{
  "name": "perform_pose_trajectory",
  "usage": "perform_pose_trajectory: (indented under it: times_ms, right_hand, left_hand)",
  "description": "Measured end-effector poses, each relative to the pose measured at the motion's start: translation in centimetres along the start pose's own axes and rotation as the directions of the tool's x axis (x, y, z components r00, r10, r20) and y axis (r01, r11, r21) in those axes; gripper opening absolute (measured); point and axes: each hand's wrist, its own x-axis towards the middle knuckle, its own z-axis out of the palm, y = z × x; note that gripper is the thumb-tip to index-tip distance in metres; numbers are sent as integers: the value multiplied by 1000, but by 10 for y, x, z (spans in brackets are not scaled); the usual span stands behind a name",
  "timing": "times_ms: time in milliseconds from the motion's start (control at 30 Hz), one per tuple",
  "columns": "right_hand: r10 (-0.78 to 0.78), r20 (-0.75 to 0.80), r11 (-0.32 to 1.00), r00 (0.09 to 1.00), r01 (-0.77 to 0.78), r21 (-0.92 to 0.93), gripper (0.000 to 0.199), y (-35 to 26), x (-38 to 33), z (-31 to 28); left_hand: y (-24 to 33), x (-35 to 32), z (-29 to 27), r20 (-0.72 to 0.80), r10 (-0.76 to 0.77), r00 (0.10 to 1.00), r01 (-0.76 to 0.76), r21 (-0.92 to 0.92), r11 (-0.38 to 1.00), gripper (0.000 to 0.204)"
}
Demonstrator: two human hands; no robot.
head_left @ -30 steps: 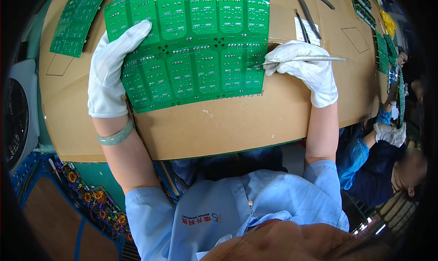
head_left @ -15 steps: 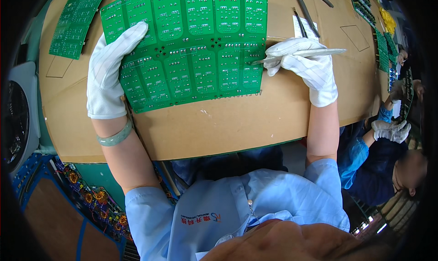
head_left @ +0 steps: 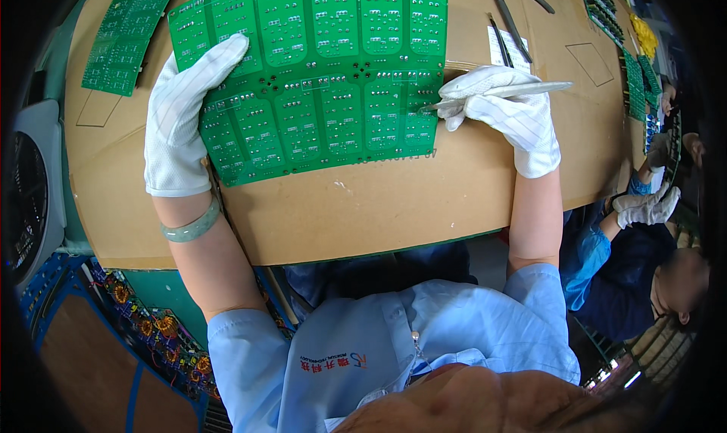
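A large green circuit board, its surface dotted with solder joints, is tilted up over the cardboard-covered table. My left hand, in a white glove, grips its left edge with the thumb on the face. In my gloved right hand, a slim pale grey tool, apparently tweezers, is pinched like a pen. Its thin tip reaches the board near the right edge; whether it touches cannot be made out. The board's far edge is cut off by the picture's top.
Another green board lies at the far left. Pliers and a thin dark tool rest over a white paper beyond my right hand. A fan stands left. A co-worker's gloved hand shows at right, near more boards.
The board has shifted very slightly to the right. My right hand stays nearly in place, with the tool's tip slightly lower. The co-worker's gloved hand has moved a little.
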Motion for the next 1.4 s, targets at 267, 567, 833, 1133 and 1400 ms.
perform_pose_trajectory:
  times_ms: [267,567,833,1133,1400]
  right_hand:
    - [-22,6,999,1000,22,-45,22,2,1,-1]
    - [-21,-29,999,999,19,-45,23,0,0,2]
    - [-49,-9,998,999,49,-34,23,2,0,-1]
    - [-61,-65,997,996,57,-59,23,1,0,3]
    - [-205,-174,978,963,210,11,26,-4,-2,5]
  left_hand:
    - [0,-1,2,-30,-6,1000,6,3,1000,22]
    - [-1,-3,3,-16,73,997,-71,85,994,24]
    - [3,-1,4,6,-30,1000,30,-28,999,24]
    - [2,2,5,9,-41,999,42,-24,999,24]
    - [4,-1,16,19,-49,999,49,-10,999,25]
